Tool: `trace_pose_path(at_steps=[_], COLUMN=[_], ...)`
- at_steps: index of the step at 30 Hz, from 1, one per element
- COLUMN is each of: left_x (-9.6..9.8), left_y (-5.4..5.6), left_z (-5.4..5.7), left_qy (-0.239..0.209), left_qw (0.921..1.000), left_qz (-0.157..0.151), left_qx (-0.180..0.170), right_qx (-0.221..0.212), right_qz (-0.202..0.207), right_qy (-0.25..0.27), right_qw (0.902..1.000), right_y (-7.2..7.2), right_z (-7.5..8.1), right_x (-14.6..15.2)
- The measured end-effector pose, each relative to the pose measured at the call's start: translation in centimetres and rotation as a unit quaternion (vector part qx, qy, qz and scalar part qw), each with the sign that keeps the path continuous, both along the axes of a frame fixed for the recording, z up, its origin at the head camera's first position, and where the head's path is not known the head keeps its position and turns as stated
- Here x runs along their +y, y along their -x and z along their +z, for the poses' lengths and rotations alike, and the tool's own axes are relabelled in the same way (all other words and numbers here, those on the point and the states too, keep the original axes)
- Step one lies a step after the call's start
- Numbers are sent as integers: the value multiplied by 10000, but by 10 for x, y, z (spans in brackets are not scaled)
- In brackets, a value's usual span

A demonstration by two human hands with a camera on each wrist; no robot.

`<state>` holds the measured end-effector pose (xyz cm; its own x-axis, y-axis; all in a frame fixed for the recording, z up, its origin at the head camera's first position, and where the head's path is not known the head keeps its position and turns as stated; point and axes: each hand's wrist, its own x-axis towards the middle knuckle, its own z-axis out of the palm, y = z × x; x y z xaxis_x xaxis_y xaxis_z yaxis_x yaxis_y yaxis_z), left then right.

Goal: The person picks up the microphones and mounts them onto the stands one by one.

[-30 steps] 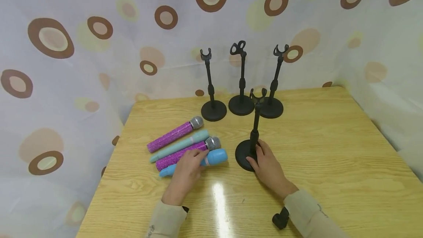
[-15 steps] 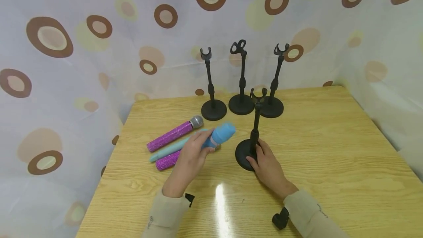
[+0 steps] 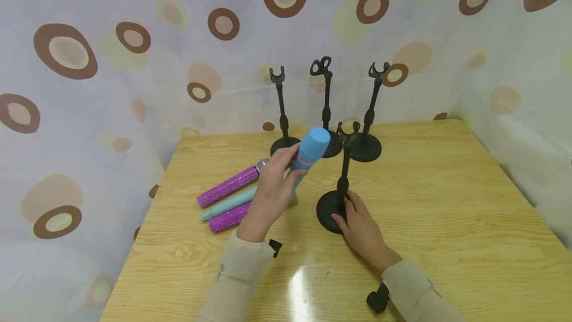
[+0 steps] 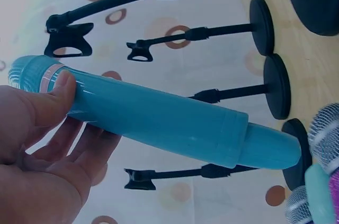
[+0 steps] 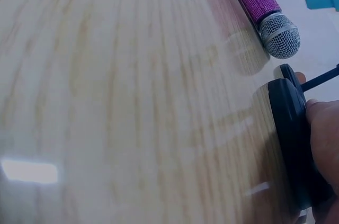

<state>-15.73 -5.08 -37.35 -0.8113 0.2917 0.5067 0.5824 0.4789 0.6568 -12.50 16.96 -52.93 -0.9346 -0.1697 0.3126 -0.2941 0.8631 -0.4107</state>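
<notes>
My left hand [image 3: 270,190] holds a blue microphone [image 3: 315,144] by its upper part, thumb and fingers around it just below the head. It is lifted off the table and tilted, and the left wrist view shows its whole handle [image 4: 159,113] hanging free. My right hand [image 3: 364,230] grips the round base of the nearest black microphone stand [image 3: 343,185], which stands upright with its clip at the top. In the right wrist view, the thumb lies against the base [image 5: 291,139]. Left of it lie two purple glitter microphones [image 3: 229,187] and a pale teal one [image 3: 230,203], partly hidden by my left hand.
Three more black stands are lined up at the back: a left one [image 3: 282,108], a middle one [image 3: 327,98] and a right one [image 3: 368,113]. Behind the wooden table [image 3: 447,202] hangs a patterned cloth [image 3: 170,63].
My left hand has picked up the blue microphone from beside the other microphones, raised it and moved it rightward toward the near stand, tipping its head up. My right hand has stayed on the base.
</notes>
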Motion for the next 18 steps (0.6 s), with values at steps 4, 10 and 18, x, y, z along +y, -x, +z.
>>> trace_pose_path(at_steps=[4,10,18], left_x=[8,22,37], left_y=[9,20,32], left_z=[11,26,47], left_qy=[-103,-578,-767], left_qw=[9998,9982,9964], left_qz=[-39,-45,-310], left_qx=[152,177,175], right_qx=[174,188,207], right_qz=[33,39,9], right_qy=[39,89,77], right_qw=[9998,9998,9998], right_y=[-1,-2,-1], right_z=[0,2,0], right_x=[0,0,-1])
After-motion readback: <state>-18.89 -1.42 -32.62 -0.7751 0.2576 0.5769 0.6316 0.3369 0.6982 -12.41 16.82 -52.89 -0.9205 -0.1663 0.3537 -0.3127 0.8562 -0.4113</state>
